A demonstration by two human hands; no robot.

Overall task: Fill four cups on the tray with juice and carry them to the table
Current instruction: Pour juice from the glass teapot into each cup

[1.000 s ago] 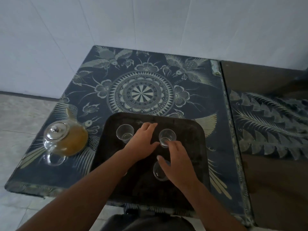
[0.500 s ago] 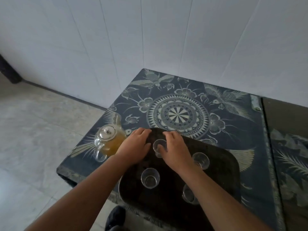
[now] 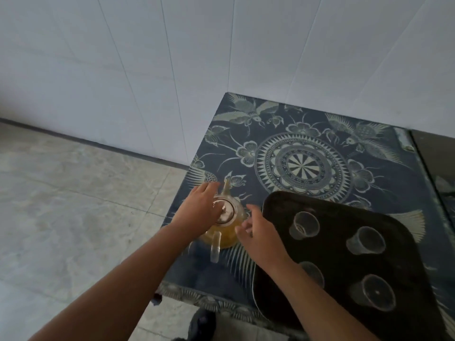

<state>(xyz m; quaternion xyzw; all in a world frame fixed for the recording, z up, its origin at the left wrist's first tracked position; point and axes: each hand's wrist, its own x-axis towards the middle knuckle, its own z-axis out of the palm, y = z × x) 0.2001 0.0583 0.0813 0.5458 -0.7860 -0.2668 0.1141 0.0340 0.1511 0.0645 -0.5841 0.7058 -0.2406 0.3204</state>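
Note:
A glass teapot [image 3: 222,236] holding orange juice stands on the patterned tabletop, left of a dark tray [image 3: 406,262]. Several empty clear cups stand on the tray, such as the far-left cup [image 3: 304,225], another cup [image 3: 366,241] to its right and the near-right cup [image 3: 375,291]; my right forearm partly hides one more. My left hand [image 3: 197,209] lies over the left side of the teapot with straight fingers at its lid. My right hand [image 3: 261,232] hovers by the teapot's right side, fingers loosely bent, holding nothing.
The low table wears a dark blue cloth with a mandala and birds [image 3: 302,166], and its left edge drops to a tiled floor [image 3: 73,205]. A white wall stands behind. A second dark surface [image 3: 438,153] adjoins on the right.
Both hands left the cups on the tray and moved left to the teapot. The view has swung left, so the tray now lies to the right.

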